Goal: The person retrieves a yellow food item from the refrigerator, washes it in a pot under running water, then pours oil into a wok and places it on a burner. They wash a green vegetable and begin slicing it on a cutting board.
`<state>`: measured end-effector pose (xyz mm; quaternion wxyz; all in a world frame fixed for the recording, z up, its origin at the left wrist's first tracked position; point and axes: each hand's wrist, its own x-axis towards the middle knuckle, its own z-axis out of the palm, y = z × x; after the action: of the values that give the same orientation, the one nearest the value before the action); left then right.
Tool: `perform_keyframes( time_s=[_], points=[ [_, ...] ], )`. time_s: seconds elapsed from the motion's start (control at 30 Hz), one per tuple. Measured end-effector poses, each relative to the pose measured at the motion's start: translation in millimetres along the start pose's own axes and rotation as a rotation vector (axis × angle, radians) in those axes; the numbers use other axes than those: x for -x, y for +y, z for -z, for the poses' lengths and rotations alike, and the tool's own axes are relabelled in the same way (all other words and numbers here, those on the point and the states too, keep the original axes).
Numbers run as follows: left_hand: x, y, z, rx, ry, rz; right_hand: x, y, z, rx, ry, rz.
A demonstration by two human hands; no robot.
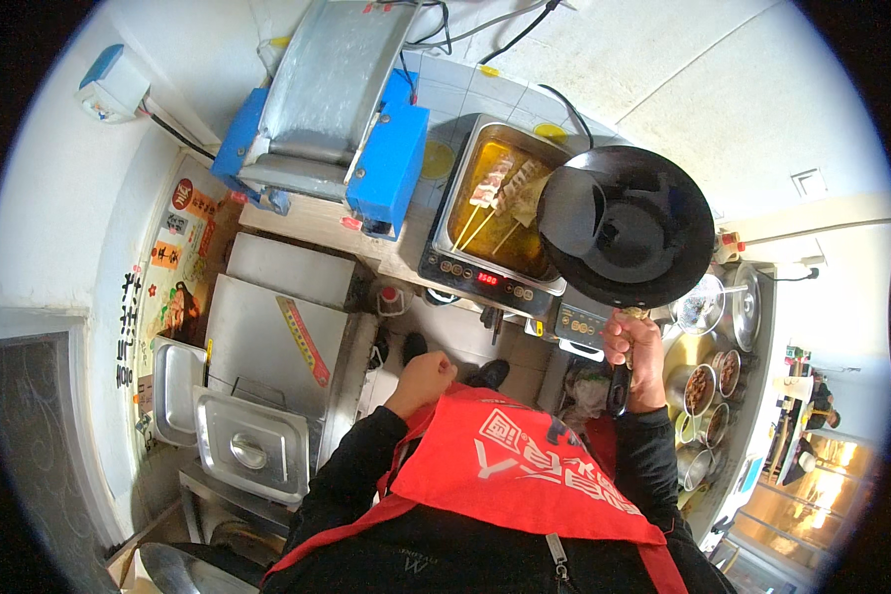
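Note:
My right hand [645, 358] is wrapped round the handle [620, 388] of a black wok [653, 213]. The wok is raised and tilted, and its dark inside shows a glossy sheen. Part of it overlaps the right edge of a rectangular metal pan [449, 188] of yellow oil. Skewers of meat [493, 183] lie in that oil, their sticks pointing toward me. Beside the red apron [505, 450] my left hand [424, 382] is closed in a loose fist, and nothing shows in it.
Under the oil pan is a black cooker with a lit display [488, 278]. A blue-sided metal machine [381, 168] stands left of it. Farther left are a white lidded chest [267, 337] and a steel lid [252, 447]. Metal bowls of ingredients [700, 389] line the right counter.

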<state>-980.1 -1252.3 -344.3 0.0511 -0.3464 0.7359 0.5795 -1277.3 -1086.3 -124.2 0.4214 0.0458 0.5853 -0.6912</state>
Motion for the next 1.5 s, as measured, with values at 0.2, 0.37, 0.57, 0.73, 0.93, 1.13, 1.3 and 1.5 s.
perform_keyframes(
  time_s=[0.2, 0.37, 0.57, 0.73, 0.93, 1.13, 1.3, 1.5],
  points=[
    [0, 0, 4, -0.030, -0.063, 0.038, 10, 4, 3, 0.036, 0.031, 0.006],
    [1, 0, 2, -0.032, -0.074, 0.022, 13, 10, 22, -0.041, -0.011, -0.004],
    [4, 4, -2, -0.061, -0.065, -0.008, 10, 9, 42, -0.412, -0.292, -0.065],
    [7, 16, -2, -0.071, -0.089, 0.038, 14, -5, 39, -0.565, -0.322, -0.125],
    [13, 22, 0, 0.006, -0.140, 0.122, 19, -23, 31, -0.503, -0.359, -0.121],
    [9, 14, -4, -0.059, -0.047, 0.046, 15, -23, 33, -0.411, -0.326, -0.075],
    [6, 10, -7, -0.043, -0.046, 0.031, 7, -12, 37, -0.349, -0.251, -0.069],
    [7, 6, -5, -0.077, -0.054, 0.005, -4, 9, 46, -0.346, -0.232, -0.074]
  ],
)
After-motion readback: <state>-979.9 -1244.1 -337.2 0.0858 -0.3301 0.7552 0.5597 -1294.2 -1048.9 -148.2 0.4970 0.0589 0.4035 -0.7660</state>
